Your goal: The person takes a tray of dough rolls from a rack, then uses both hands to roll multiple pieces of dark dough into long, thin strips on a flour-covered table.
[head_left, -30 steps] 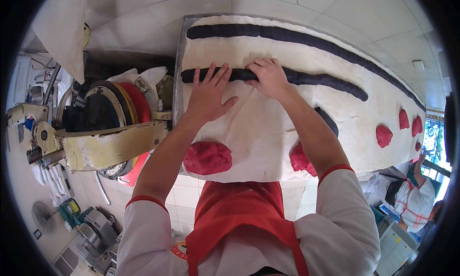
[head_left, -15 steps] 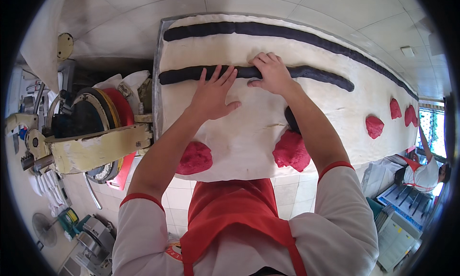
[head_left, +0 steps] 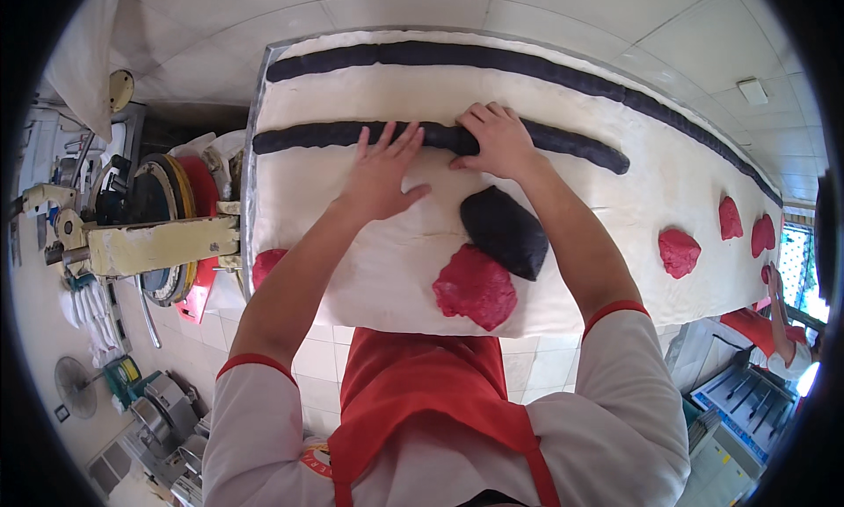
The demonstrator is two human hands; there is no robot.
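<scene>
A long black dough strip point(head_left: 308, 137) lies across a wide sheet of pale dough point(head_left: 352, 261). My left hand point(head_left: 384, 175) rests its spread fingertips on the strip, thumb held apart. Just to its right, my right hand point(head_left: 499, 142) grips the strip, fingers curled over the far side and thumb on the near side. A longer black strip point(head_left: 492, 57) runs along the sheet's far edge. Nearer me, a black dough lump point(head_left: 503, 233) touches a red dough lump point(head_left: 475, 287). Another red lump point(head_left: 266, 265) is partly hidden by my left forearm.
Several red lumps, one nearer point(head_left: 679, 252), sit toward the sheet's right end. Beyond them a co-worker's arm point(head_left: 777, 309) reaches to the table. At the left stands a worn cream machine arm point(head_left: 163, 246) beside round discs. A grey table edge point(head_left: 255, 129) borders the sheet.
Both hands have shifted a little to the right along the strip, my view moving with them. More of the black lump shows beside my right forearm. The co-worker has moved at the right.
</scene>
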